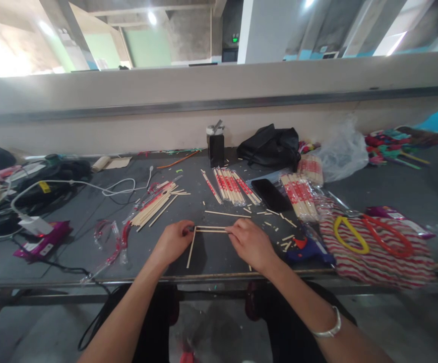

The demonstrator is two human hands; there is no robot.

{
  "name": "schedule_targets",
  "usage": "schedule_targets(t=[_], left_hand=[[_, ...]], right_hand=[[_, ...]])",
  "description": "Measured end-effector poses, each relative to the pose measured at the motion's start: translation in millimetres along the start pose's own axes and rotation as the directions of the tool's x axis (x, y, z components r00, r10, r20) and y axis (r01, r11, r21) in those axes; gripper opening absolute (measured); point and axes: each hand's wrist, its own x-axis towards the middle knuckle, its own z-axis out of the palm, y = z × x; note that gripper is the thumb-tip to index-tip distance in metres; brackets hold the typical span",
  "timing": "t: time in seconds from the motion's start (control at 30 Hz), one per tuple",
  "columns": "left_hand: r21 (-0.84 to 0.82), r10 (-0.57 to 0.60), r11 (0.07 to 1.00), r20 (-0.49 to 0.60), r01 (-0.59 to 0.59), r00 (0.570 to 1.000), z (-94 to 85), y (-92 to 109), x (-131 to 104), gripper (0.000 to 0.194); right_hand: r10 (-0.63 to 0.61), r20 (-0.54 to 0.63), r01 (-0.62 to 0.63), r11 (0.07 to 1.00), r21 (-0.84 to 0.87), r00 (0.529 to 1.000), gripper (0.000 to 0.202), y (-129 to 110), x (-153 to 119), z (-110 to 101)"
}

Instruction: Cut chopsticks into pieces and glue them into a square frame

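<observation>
Two wooden chopsticks [211, 230] lie side by side across the table in front of me. My left hand [173, 241] pinches their left end, and my right hand [252, 243] grips the right end. From the left corner another chopstick [191, 249] slants toward me. A short stick end [250, 268] shows below my right hand; the rest of it is hidden. Just beyond my hands lies a loose chopstick [228, 214]. To the left is a fanned pile of bare chopsticks [154, 206]. Farther back are wrapped chopsticks [231, 185] with red print.
Right of my hands are stick offcuts [287, 243], a blue glue gun [311, 253], and scissors [351, 234] with yellow and orange handles on a striped cloth [381, 267]. A phone [271, 195] lies behind. Torn wrappers [113, 242] and a white cable [90, 186] occupy the left.
</observation>
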Motion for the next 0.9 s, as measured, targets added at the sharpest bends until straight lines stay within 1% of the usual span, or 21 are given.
schedule_targets(t=[0.13,0.2,0.3,0.37,0.53,0.6,0.7,0.9], left_hand=[[-0.005,-0.005,1.0,0.007,0.005,1.0,0.3,0.0,0.1,0.036],[-0.013,-0.008,1.0,0.007,0.008,1.0,0.2,-0.3,0.0,0.036],[-0.021,-0.01,1.0,0.006,0.01,1.0,-0.2,-0.6,-0.4,0.037],[-0.016,-0.009,1.0,0.001,0.009,1.0,-0.4,-0.5,-0.5,0.037],[-0.006,-0.008,1.0,-0.006,0.008,1.0,0.4,-0.7,0.2,0.038],[-0.013,-0.005,1.0,-0.005,0.005,1.0,0.3,-0.7,0.3,0.038],[-0.022,-0.005,1.0,-0.007,0.005,1.0,-1.7,0.5,-0.7,0.038],[0.015,-0.013,1.0,-0.002,0.013,1.0,-7.1,1.9,-11.7,0.037]], right_hand=[[-0.013,0.012,0.013,0.999,-0.047,1.0,0.02,-2.2,-0.7,2.1],[-0.015,0.008,0.015,0.999,-0.029,1.0,0.018,-2.8,-1.2,2.9],[-0.006,-0.031,0.007,1.0,0.022,0.999,0.016,-2.5,-2.1,3.3],[-0.006,-0.049,0.007,1.0,0.023,0.999,0.016,-2.1,-2.5,3.2],[-0.026,0.013,0.027,0.998,-0.058,1.0,0.016,-3.5,-1.8,3.7],[-0.034,0.027,0.036,0.996,-0.078,0.999,0.019,-5.1,-1.7,4.1],[-0.061,0.044,0.064,0.995,-0.081,0.997,0.02,-8.3,-3.4,3.8],[-0.045,0.088,0.053,0.995,-0.082,0.995,0.017,-15.7,-13.8,-2.9]])
